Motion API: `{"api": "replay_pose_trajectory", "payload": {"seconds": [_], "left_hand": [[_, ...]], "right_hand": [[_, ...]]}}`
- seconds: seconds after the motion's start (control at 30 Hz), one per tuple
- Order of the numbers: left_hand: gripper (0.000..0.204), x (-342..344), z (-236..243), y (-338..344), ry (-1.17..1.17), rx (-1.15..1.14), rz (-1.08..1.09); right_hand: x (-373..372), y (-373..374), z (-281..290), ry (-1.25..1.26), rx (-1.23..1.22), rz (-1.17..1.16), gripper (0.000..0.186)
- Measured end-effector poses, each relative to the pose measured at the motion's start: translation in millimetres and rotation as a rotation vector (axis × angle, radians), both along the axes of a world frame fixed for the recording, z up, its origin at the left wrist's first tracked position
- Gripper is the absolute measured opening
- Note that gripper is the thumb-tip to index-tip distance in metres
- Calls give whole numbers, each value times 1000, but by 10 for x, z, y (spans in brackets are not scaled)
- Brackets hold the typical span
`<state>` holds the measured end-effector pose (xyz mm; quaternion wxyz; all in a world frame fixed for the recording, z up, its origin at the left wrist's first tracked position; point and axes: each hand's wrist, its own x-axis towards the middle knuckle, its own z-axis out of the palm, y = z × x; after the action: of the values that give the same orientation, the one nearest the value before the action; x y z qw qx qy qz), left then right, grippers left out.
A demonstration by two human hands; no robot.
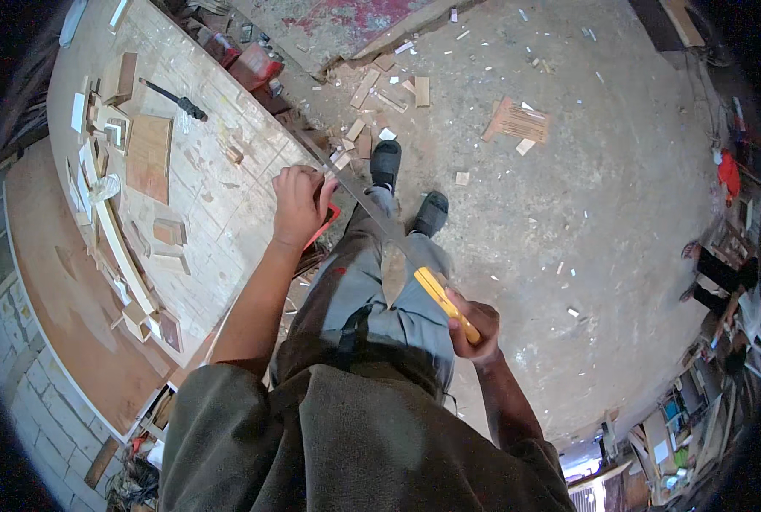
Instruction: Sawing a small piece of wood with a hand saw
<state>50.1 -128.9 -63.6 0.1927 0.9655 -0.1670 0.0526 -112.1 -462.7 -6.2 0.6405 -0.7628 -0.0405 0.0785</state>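
My right hand (474, 328) is wrapped round the yellow handle of a handsaw (389, 224). Its long thin blade slants up and to the left, past the corner of the pale wooden workbench (227, 200). At that edge, close beside the blade, my left hand (298, 205) has its fingers curled; whatever they press on is mostly hidden beneath them. A red-edged object (329, 224) shows just below this hand, its kind unclear. Farther left on the bench are a flat wooden board (149, 159), a black-handled tool (184, 104) and small wood blocks (169, 231).
Long wood strips (124, 247) lie along the bench's left side. Wood offcuts (365, 90) litter the concrete floor (525, 222) ahead of my feet, with a brown slatted piece (518, 121) farther right. Another person (722, 277) is at the far right, near stacked materials.
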Motion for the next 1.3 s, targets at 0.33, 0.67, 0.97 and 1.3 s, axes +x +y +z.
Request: {"api": "replay_pose_trajectory", "payload": {"seconds": [0.33,0.67,0.97,1.3], "left_hand": [[24,-34,62,-24,85,34,40],[30,-77,-137,91,119,8,101],[29,-65,-104,36,99,18,103],[31,-52,9,-92,146,-30,202]], "right_hand": [[-117,-189,-438,-116,111,-64,33],[-220,-311,-792,-104,118,-13,37],[-816,-618,-508,-96,104,-209,38],[-854,-739,13,-14,8,-361,47]]}}
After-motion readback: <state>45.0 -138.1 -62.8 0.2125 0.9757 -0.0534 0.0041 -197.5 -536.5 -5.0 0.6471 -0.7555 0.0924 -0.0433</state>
